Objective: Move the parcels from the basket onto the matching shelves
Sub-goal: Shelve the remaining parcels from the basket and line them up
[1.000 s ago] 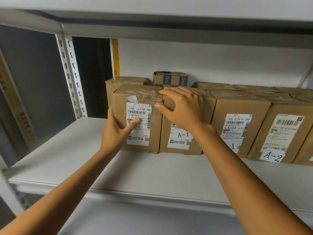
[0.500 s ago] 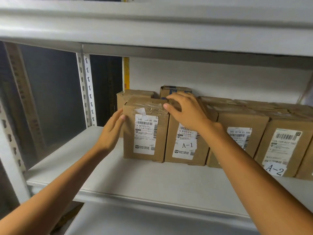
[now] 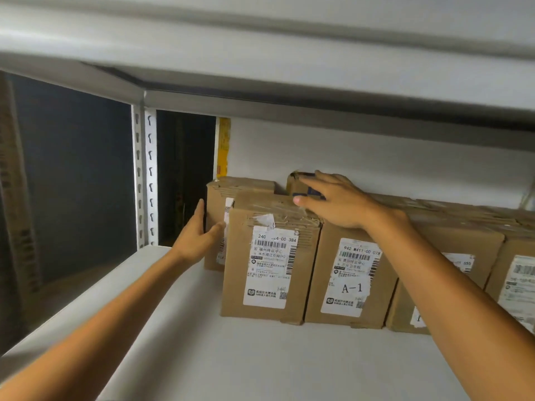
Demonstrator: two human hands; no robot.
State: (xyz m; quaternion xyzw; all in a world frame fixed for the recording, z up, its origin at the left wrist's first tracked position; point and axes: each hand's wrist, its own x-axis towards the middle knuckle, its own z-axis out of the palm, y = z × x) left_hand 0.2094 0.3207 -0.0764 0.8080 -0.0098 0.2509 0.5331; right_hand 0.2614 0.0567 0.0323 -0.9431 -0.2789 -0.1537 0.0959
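Observation:
A row of brown cardboard parcels stands on the white shelf [image 3: 260,357]. The leftmost front parcel [image 3: 269,256] bears a white label reading 240. Beside it stands the parcel marked A-1 [image 3: 350,276]. Behind the front one sits another parcel [image 3: 231,189]. My left hand [image 3: 197,238] lies flat against the left side of that rear parcel, fingers apart. My right hand [image 3: 333,201] rests open on top of the parcels, fingers reaching over a small box with blue print [image 3: 301,183] at the back. No basket is in view.
More labelled parcels [image 3: 463,256] fill the shelf to the right. The shelf above [image 3: 289,82] hangs low over the row. A perforated white upright [image 3: 144,180] stands at the left, with dark open space beyond it.
My left hand slid off the front parcel's label to the side of the rear parcel. My right hand moved from the front parcel's top edge further back. The view came closer.

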